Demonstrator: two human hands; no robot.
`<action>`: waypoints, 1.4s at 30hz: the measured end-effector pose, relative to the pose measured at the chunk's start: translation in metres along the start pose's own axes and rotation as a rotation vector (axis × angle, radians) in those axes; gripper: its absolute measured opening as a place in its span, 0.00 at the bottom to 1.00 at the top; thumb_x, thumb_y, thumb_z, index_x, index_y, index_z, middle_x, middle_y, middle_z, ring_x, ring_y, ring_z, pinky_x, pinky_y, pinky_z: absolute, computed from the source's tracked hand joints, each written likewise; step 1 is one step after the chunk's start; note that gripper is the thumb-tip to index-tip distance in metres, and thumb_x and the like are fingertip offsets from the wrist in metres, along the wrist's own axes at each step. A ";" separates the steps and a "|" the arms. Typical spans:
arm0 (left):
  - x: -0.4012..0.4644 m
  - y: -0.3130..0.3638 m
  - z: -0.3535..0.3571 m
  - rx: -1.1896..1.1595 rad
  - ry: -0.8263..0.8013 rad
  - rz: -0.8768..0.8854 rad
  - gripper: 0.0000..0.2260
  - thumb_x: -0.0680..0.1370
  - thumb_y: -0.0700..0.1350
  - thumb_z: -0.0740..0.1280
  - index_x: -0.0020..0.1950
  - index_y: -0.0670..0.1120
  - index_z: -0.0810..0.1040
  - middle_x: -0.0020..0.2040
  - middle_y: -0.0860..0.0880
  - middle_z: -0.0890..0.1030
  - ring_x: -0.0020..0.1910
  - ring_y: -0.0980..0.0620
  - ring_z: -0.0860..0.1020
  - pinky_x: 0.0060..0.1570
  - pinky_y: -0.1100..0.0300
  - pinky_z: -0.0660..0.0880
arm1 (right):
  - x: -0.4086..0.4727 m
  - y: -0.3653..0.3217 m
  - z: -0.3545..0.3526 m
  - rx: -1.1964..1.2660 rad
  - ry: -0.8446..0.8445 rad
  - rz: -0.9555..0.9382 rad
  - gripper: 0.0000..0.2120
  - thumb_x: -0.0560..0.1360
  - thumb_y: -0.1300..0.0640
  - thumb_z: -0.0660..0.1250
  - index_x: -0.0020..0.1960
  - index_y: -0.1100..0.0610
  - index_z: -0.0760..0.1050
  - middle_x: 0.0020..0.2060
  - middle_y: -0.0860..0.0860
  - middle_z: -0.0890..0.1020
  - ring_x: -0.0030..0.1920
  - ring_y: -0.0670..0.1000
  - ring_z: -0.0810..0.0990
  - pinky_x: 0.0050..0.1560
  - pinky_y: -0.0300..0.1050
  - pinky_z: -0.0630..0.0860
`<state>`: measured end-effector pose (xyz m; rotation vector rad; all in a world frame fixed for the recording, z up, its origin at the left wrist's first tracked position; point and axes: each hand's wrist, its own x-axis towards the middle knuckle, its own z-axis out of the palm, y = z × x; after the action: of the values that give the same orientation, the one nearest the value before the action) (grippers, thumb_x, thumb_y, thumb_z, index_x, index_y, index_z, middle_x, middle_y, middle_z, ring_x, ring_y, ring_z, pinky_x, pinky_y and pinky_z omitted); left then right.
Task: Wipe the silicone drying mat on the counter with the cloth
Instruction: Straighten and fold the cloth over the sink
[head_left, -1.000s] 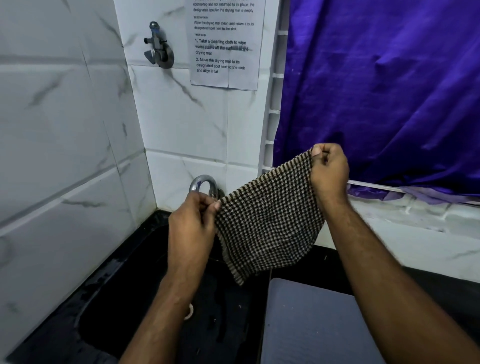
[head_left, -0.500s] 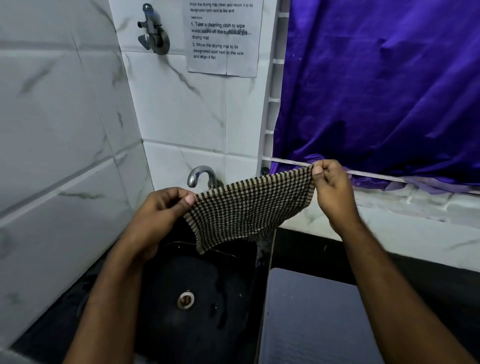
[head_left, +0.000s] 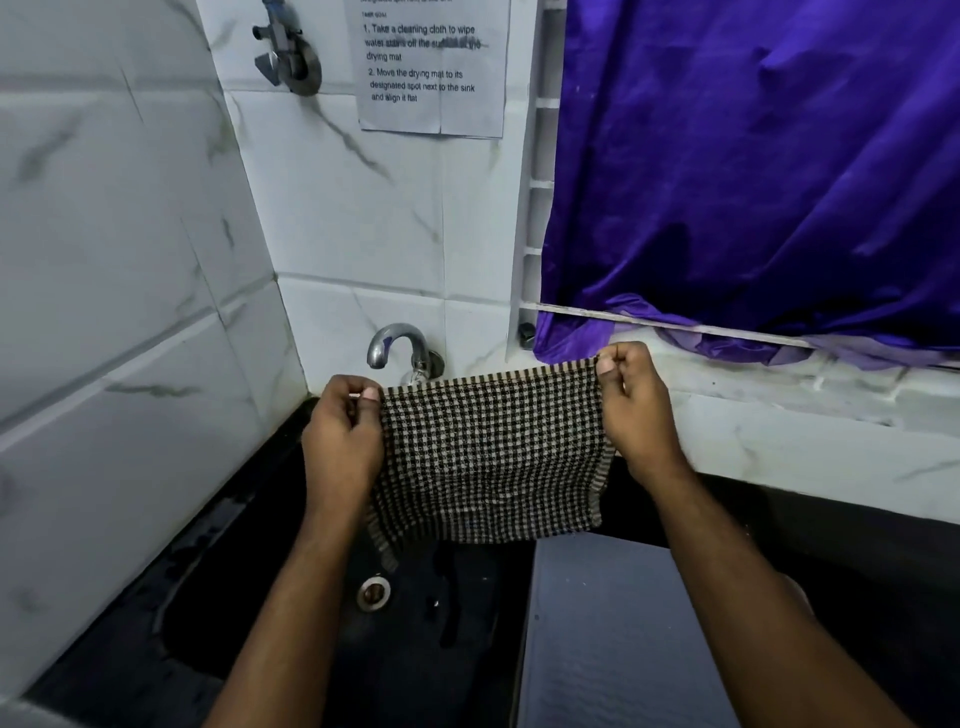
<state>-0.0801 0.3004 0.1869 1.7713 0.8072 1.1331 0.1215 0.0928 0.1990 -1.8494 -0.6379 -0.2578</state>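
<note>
Cloth (head_left: 491, 457) stretched between left hand (head_left: 343, 441) and right hand (head_left: 636, 410).

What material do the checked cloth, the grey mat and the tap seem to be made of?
Checked cloth: woven fabric, probably cotton; it hangs limp between both hands, with a visible weave.
Grey mat: looks like matte silicone or rubber, lying flat with a faintly rippled surface.
Tap: polished metal, likely chrome or steel, judging by its bright reflections.
</note>
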 end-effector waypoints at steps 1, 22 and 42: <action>0.003 -0.004 0.000 -0.091 -0.018 -0.080 0.03 0.80 0.46 0.67 0.47 0.52 0.78 0.40 0.52 0.81 0.38 0.52 0.77 0.41 0.56 0.74 | 0.001 0.002 0.001 0.033 -0.011 0.066 0.04 0.83 0.53 0.61 0.54 0.52 0.73 0.48 0.48 0.82 0.48 0.50 0.80 0.52 0.50 0.76; -0.072 -0.077 -0.043 0.276 -1.270 -0.796 0.38 0.51 0.53 0.88 0.59 0.57 0.81 0.73 0.43 0.70 0.72 0.44 0.69 0.69 0.47 0.69 | -0.056 0.044 0.005 -0.435 -1.523 0.493 0.30 0.68 0.59 0.80 0.67 0.53 0.73 0.60 0.54 0.78 0.60 0.52 0.79 0.53 0.42 0.78; -0.106 -0.092 -0.047 -0.102 -0.629 -0.593 0.11 0.82 0.35 0.65 0.51 0.47 0.85 0.52 0.37 0.82 0.47 0.45 0.78 0.44 0.55 0.75 | -0.081 0.073 0.023 -0.066 -0.925 0.368 0.07 0.80 0.55 0.68 0.56 0.54 0.81 0.51 0.50 0.84 0.54 0.47 0.81 0.59 0.46 0.75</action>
<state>-0.1695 0.2642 0.0752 1.5152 0.7796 0.1998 0.0903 0.0712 0.0942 -2.0628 -0.8769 0.8761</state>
